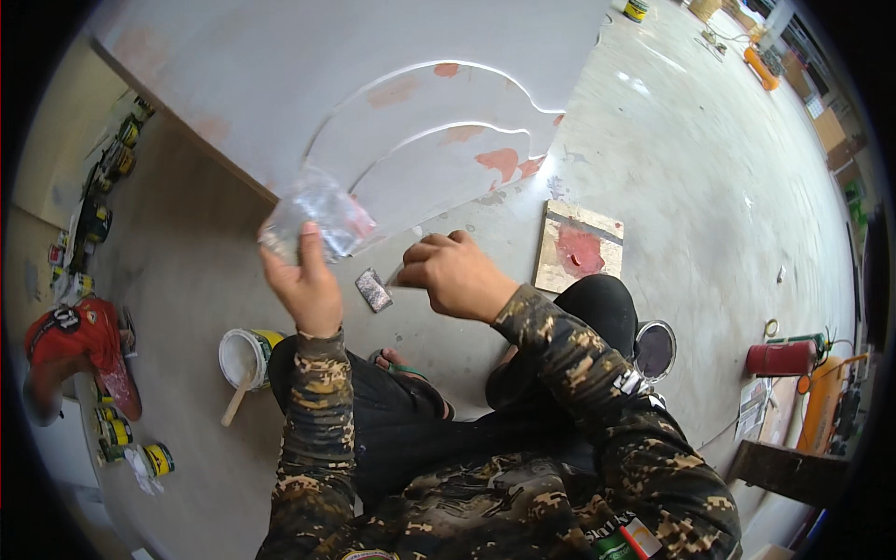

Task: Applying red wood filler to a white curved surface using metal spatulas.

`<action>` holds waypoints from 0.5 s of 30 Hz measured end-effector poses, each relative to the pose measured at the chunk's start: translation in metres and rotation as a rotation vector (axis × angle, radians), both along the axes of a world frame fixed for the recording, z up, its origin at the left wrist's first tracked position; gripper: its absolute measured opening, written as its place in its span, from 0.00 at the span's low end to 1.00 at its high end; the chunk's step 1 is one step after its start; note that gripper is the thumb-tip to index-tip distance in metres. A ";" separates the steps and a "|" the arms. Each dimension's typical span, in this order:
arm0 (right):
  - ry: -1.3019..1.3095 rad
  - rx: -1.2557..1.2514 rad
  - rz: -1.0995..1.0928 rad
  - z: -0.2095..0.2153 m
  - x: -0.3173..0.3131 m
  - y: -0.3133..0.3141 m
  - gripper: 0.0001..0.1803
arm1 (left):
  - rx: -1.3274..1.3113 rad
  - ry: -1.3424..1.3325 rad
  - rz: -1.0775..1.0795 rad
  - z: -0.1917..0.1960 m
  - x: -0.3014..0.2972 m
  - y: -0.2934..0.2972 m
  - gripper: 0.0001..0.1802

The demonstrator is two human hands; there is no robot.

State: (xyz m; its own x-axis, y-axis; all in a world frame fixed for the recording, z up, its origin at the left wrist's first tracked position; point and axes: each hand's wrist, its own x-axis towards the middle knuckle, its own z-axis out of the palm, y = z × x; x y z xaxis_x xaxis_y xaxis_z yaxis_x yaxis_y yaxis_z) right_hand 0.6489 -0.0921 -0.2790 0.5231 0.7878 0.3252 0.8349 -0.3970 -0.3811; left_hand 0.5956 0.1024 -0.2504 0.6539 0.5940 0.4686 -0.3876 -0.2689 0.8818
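While blurred, left hand point(306, 280) perhaps grips plastic point(317, 213)

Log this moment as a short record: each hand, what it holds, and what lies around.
left hand: raised, gripping a crumpled clear plastic sheet
right hand: closed on a small flat metal putty knife, blade near the floor
work surface: curved grey panel with reddish filler patches
nearby: white bucket with wooden stick; square wooden board smeared with red paste
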 end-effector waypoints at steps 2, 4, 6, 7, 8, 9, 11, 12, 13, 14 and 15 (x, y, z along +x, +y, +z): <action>0.094 0.144 -0.131 0.009 0.010 0.004 0.25 | -0.172 -0.081 0.019 -0.003 0.002 0.016 0.15; 0.118 0.435 -0.162 0.028 0.015 -0.001 0.28 | -0.406 0.002 -0.111 -0.008 0.005 0.016 0.14; 0.085 0.543 -0.149 0.034 0.013 0.001 0.28 | -0.774 0.163 -0.329 -0.010 0.003 0.010 0.15; 0.071 0.570 -0.090 0.032 0.009 0.003 0.29 | -0.829 0.225 -0.419 -0.010 0.002 0.004 0.16; 0.058 0.596 -0.031 0.028 0.005 0.006 0.29 | -0.844 0.244 -0.462 -0.013 0.002 0.002 0.16; 0.038 0.559 -0.039 0.023 0.003 0.010 0.28 | -0.860 0.263 -0.504 -0.016 0.002 -0.001 0.17; 0.029 0.589 -0.056 0.017 0.008 0.011 0.27 | -0.806 0.174 -0.468 -0.009 0.003 -0.008 0.17; 0.005 0.551 -0.076 0.015 0.013 0.007 0.27 | -0.748 0.091 -0.434 -0.006 0.003 -0.009 0.17; -0.020 0.515 -0.092 0.016 0.018 0.001 0.26 | -0.749 0.085 -0.423 -0.004 0.002 -0.007 0.17; -0.069 0.482 -0.117 0.020 0.020 0.000 0.26 | -0.702 0.026 -0.395 -0.003 0.000 -0.003 0.16; -0.157 0.335 -0.177 0.026 0.017 -0.007 0.25 | -0.653 -0.032 -0.366 -0.002 -0.001 0.001 0.16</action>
